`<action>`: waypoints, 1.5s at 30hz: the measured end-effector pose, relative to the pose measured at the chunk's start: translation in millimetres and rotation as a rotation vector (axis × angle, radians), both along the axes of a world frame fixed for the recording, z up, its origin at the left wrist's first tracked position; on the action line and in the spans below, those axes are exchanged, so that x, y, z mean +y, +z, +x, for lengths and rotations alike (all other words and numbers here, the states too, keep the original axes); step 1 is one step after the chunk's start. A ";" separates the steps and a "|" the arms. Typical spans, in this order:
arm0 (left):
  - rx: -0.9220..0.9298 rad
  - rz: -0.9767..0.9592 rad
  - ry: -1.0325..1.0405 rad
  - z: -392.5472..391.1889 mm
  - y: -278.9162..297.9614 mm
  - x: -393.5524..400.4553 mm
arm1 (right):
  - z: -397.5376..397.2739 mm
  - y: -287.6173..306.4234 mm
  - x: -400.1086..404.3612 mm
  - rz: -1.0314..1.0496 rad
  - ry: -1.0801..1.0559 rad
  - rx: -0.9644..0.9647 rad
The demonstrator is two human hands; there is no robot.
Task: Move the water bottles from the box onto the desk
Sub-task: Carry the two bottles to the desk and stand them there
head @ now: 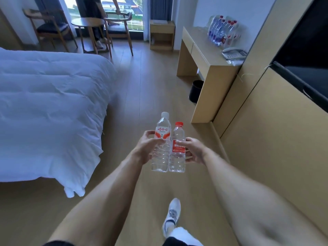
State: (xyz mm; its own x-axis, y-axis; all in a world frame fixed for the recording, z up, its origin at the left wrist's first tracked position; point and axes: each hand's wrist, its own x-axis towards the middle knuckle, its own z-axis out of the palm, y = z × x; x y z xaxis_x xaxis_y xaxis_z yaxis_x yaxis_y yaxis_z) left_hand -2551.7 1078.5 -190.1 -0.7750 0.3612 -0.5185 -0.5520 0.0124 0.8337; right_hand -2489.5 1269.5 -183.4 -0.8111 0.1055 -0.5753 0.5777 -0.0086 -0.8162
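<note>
My left hand [148, 145] grips a tall clear water bottle with a white cap [161, 142], held upright over the wooden floor. My right hand [193, 150] grips a shorter clear bottle with a red cap and red label [177, 150], upright and touching the first one. The light wooden desk [200, 50] stands ahead on the right against the wall. Several water bottles [221, 31] stand in a group at its far end. No box is in view.
A white telephone [234, 53] lies on the desk's near end, a black bin [196, 91] stands under it. A bed with white bedding [49, 107] fills the left. A round table [87, 23], two chairs and a standing person are by the window. My shoe [171, 217] is on the floor.
</note>
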 end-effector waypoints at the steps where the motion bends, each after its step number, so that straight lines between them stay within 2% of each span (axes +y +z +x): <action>1: -0.006 0.000 0.003 -17.8 -1.7 5.4 | -18.4 -3.4 6.1 -0.001 0.007 -0.003; 7: -0.013 -0.051 0.018 -134.6 -7.7 37.6 | -146.8 -23.9 42.1 -0.039 0.057 -0.014; 12: -0.012 -0.110 0.063 -250.7 6.5 69.0 | -270.1 -18.1 72.1 -0.084 0.102 -0.012; 22: -0.005 -0.069 0.102 -436.6 15.2 131.0 | -455.6 -3.2 134.5 -0.090 0.113 0.001; 33: 0.005 -0.008 -0.086 -663.1 -6.1 217.0 | -647.3 -21.1 216.7 -0.072 -0.100 0.010; 45: 0.030 0.008 -0.277 -908.5 16.5 303.2 | -855.2 -1.2 284.8 -0.082 -0.326 0.040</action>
